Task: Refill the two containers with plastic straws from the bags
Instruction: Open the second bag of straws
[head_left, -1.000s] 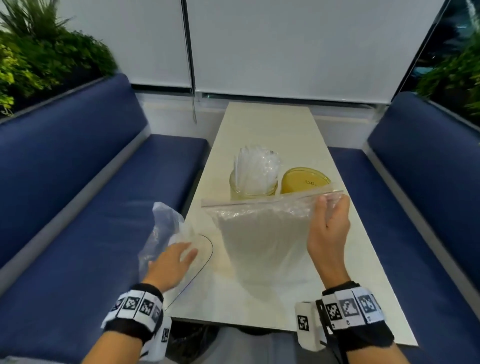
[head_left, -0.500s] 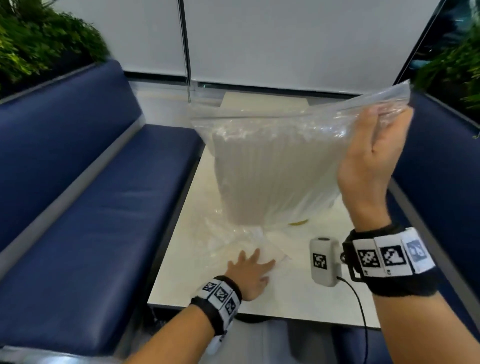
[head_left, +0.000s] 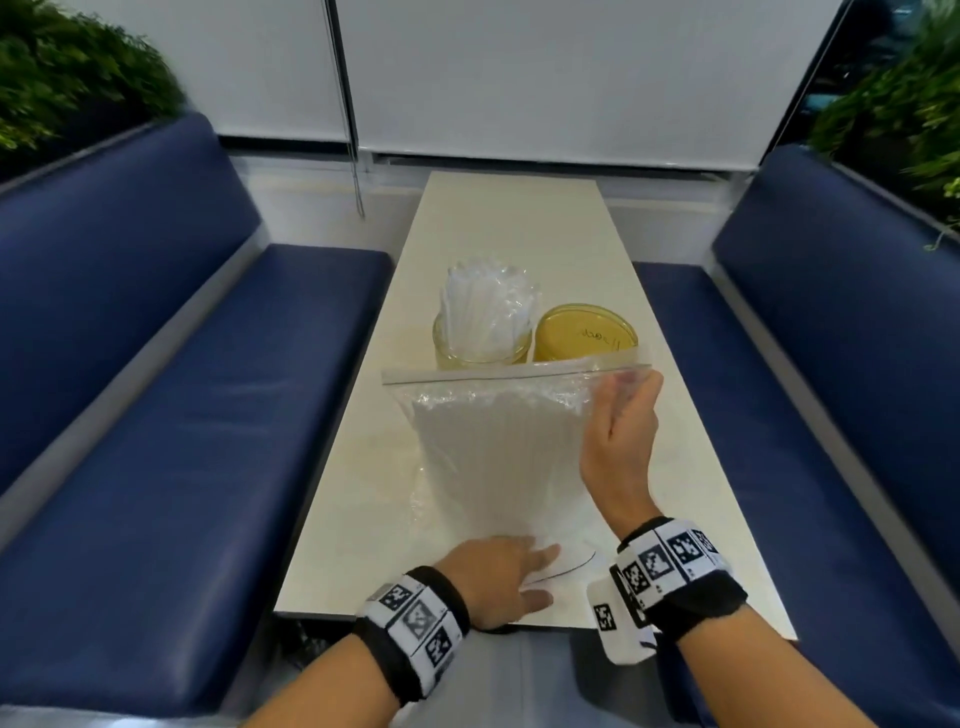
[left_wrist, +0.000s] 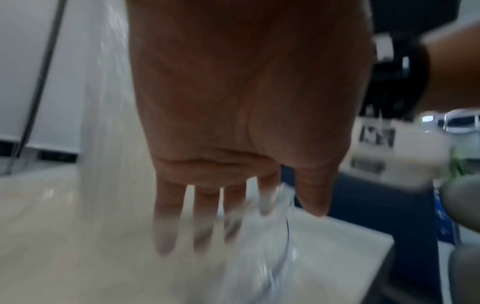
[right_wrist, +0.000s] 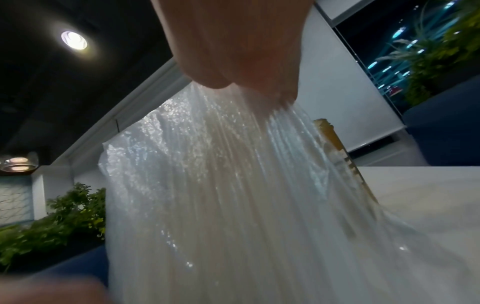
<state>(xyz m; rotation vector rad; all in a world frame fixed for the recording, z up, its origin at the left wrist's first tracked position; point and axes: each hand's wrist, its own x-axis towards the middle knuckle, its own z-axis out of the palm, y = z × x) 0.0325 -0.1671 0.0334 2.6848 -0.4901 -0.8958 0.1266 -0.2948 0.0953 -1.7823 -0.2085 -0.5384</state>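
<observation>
Right hand (head_left: 618, 441): raised over the table (head_left: 519, 223), fingers up, pinching the top right corner of the full bag (head_left: 498, 457) just under its zip strip. Thumb faces the camera; the fingertips lie behind the film. Right wrist view: fingers closed on gathered plastic (right_wrist: 233, 185), straws running down inside it as long pale ridges. Bag stands roughly upright, bottom on the table, strip tilted slightly up to the right.

Left hand (head_left: 498, 577): palm down at the near table edge, fingers straight and a little spread, lying flat on a clear empty bag (head_left: 545, 561) that rests on the tabletop. Left wrist view, blurred: fingers (left_wrist: 202, 226) extended over clear film; nothing gripped.

Both wrists wear black bands with square black-and-white coded markers (head_left: 415, 618); a white camera block with one such marker hangs below the right wrist.

Behind the full bag, mid-table, two yellowish jars side by side, touching or nearly so. Left jar (head_left: 483, 348): packed with upright clear straws (head_left: 485, 306). Right jar (head_left: 584, 332): no straws visible in it; handwriting on it, upside down from here, not legible.

Blue benches (head_left: 208, 415) flank the table; white blinds at the far end.
</observation>
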